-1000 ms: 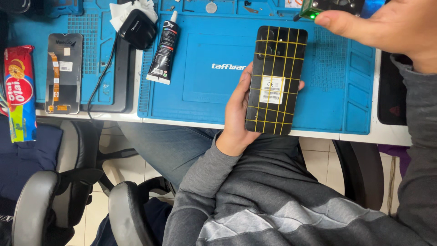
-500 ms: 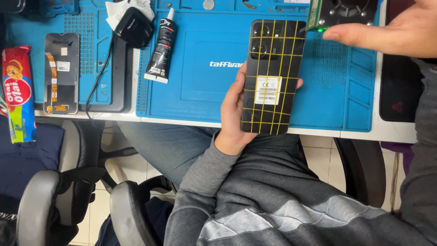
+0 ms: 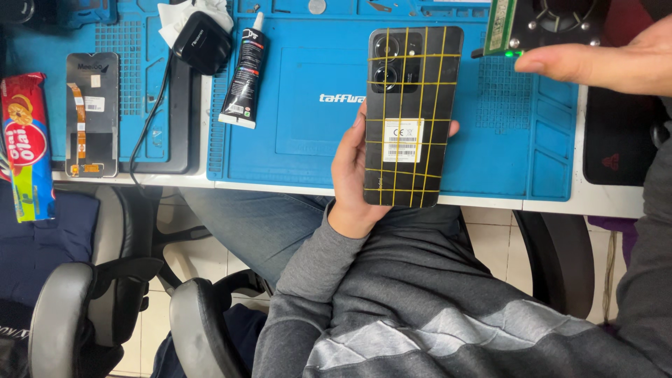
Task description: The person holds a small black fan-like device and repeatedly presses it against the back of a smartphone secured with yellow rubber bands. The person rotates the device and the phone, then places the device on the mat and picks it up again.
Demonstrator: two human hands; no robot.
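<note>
Since the earlier frames, the right hand (image 3: 616,66) had dropped lower and drawn in, its outstretched finger now pointing at the small device with a green light (image 3: 514,28) rather than hovering above it; the phone (image 3: 409,115) had barely shifted.

The left hand (image 3: 357,175) gripped the phone along its left edge, fingers curled behind it, with a fingertip showing at the right edge. The phone was held upright with its back to the camera, over the near edge of the blue mat (image 3: 308,140). A grid of thin yellow strips crossed the black back cover, a white label sat near the middle, and the camera lenses were at the top.

The right hand held nothing; it was flat and extended, fingertip just beside the green light, up and to the right of the phone. Whether it touched the device could not be told.

Left of the gripping hand lay a black glue tube (image 3: 245,70), then a black charger (image 3: 203,43), and farther off a bare screen panel (image 3: 92,115) and a red snack packet (image 3: 28,147).

The back cover appeared seated and strapped in place; the strips had yet to come off.
</note>
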